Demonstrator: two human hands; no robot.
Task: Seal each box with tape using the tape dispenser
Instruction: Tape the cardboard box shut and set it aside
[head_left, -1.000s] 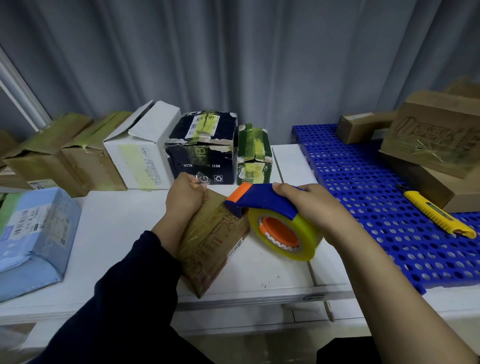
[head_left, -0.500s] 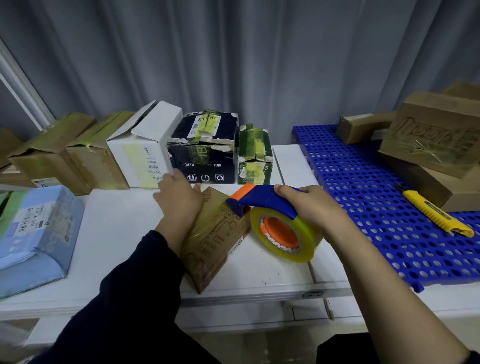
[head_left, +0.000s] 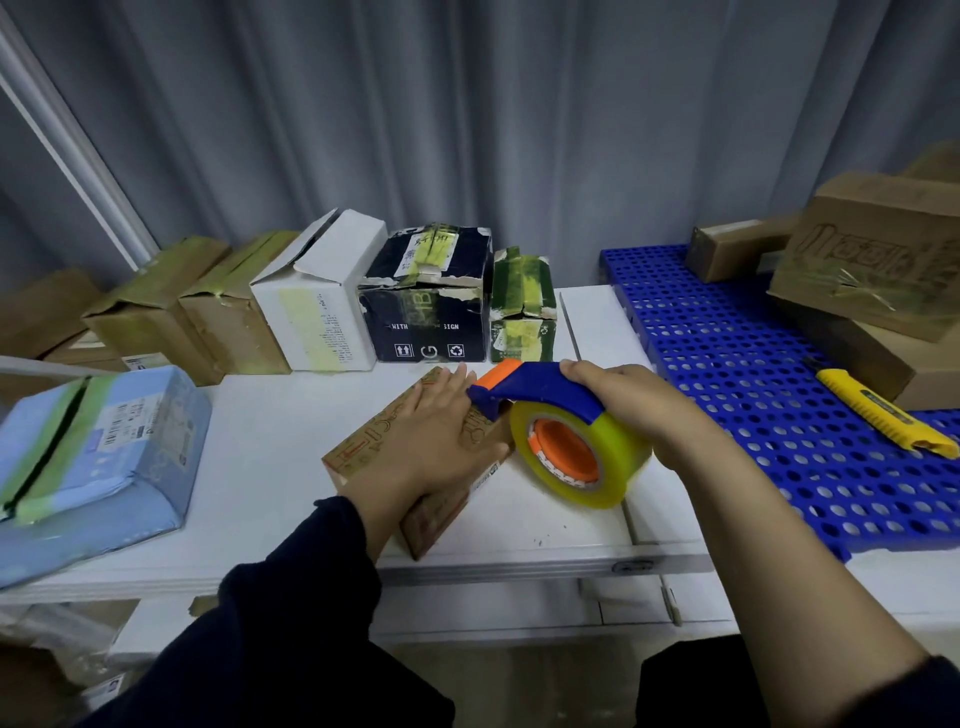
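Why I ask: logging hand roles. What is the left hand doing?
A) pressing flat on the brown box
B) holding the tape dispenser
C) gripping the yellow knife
A: the left hand lies flat, fingers straight, on the brown box; the right hand grips the tape dispenser.

Matt printed cardboard box (head_left: 363, 453), glossy translucent tape roll (head_left: 618, 457), smooth plastic dispenser (head_left: 540, 387), perforated plastic mat (head_left: 753, 374)
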